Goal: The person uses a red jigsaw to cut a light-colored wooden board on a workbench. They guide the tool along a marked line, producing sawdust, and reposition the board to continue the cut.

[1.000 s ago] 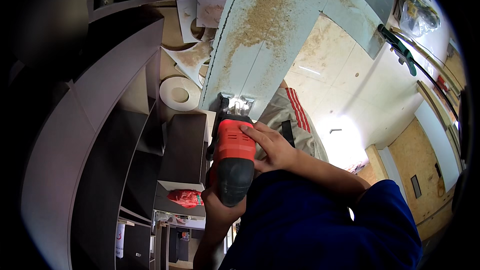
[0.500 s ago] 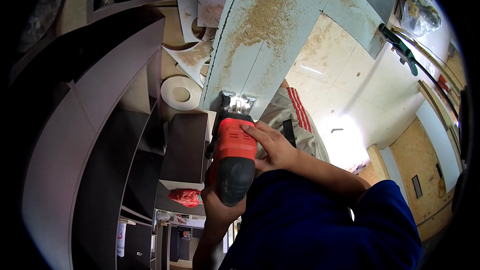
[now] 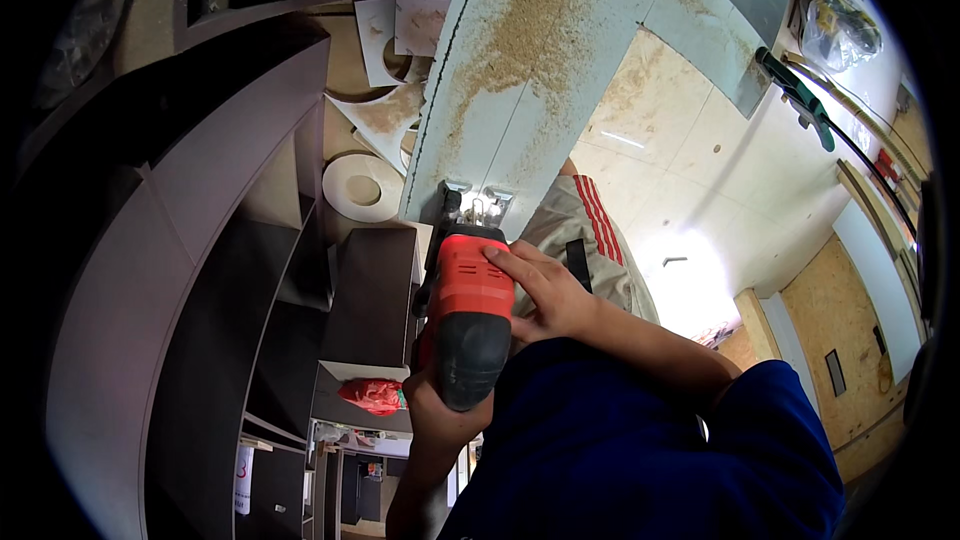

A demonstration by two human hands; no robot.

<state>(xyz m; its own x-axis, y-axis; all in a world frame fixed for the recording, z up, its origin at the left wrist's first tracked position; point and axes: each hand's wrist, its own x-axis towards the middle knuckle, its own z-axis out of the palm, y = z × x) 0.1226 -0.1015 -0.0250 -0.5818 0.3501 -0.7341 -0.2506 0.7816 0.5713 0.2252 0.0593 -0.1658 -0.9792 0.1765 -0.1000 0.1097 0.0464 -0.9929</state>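
Observation:
A red and black jigsaw (image 3: 474, 285) stands at the near end of a long pale blue-grey board (image 3: 560, 155). Its metal shoe is at the board's edge, over a thin dark line that runs away along the surface. My left hand (image 3: 440, 418) wraps round the jigsaw's rear, its fingers partly hidden under the black housing. Against the right side of the red body lies my right hand (image 3: 548, 290), fingers over the top, gripping it. The blade's tip is hidden. Sawdust (image 3: 535, 30) covers much of the board, and a jagged dark edge runs down its left side.
Ring-shaped offcuts (image 3: 360, 187) and scrap pieces (image 3: 385, 40) lie on the floor left of the board. Dark cabinet carcasses (image 3: 225, 290) fill the left, near a red plastic bag (image 3: 372, 396). A green tool (image 3: 800, 98) with a black cord lies on the right.

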